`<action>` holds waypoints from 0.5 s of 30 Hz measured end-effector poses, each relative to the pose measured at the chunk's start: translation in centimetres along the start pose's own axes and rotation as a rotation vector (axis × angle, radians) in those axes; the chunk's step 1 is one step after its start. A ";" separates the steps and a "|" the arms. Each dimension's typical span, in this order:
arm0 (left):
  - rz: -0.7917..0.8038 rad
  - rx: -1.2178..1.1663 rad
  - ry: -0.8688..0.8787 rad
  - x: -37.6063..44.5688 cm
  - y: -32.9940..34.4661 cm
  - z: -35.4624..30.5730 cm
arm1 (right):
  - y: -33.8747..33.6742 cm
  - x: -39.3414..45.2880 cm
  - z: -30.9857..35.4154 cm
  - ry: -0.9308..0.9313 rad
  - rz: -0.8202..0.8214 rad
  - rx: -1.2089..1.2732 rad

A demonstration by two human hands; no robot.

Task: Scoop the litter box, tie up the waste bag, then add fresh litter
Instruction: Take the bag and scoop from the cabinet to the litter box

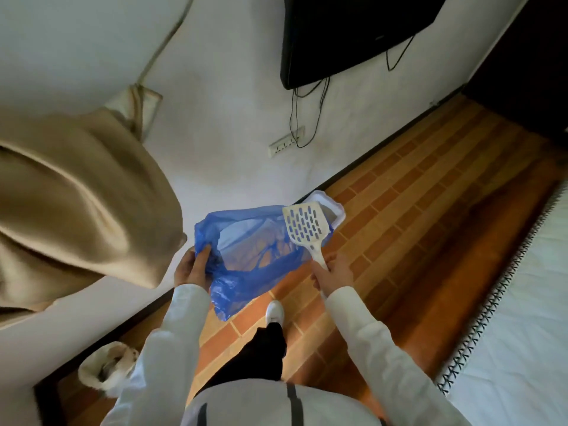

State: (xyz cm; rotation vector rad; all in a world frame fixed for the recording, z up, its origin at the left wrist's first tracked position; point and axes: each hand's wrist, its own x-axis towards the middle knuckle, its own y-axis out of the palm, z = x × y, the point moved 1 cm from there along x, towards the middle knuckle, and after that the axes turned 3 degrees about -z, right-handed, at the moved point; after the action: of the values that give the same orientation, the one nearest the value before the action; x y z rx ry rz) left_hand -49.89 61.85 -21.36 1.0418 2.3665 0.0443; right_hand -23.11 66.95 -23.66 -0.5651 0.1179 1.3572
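My left hand (pixel 192 267) grips the rim of a blue plastic waste bag (pixel 246 259), which hangs open in front of me. My right hand (pixel 333 273) holds the handle of a white slotted litter scoop (pixel 304 226), its head raised over the bag's right edge. Behind the bag and scoop, a white litter box (pixel 333 209) sits on the floor against the wall, mostly hidden.
The brick-patterned floor (pixel 415 229) runs along a white wall with a power strip (pixel 285 146) and cables under a mounted TV (pixel 347 32). A beige curtain (pixel 70 204) hangs at left, a white bag (pixel 107 367) lies near my feet, and a bed edge (pixel 522 318) is at right.
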 end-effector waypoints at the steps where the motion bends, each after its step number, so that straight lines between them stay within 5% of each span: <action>1: 0.007 0.005 -0.009 1.0 1.0 -0.2 | 0.0 1.2 0.4 0.010 -0.009 -0.013; 15: -0.056 -0.154 -0.131 12.5 13.2 -2.2 | 1.8 17.8 7.8 -0.034 0.034 -0.102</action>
State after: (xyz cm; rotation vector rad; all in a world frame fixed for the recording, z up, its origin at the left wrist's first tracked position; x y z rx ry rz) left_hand -48.98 80.08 -22.17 0.8779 2.2342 0.1317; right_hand -22.63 86.47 -24.64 -0.6278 0.0310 1.4108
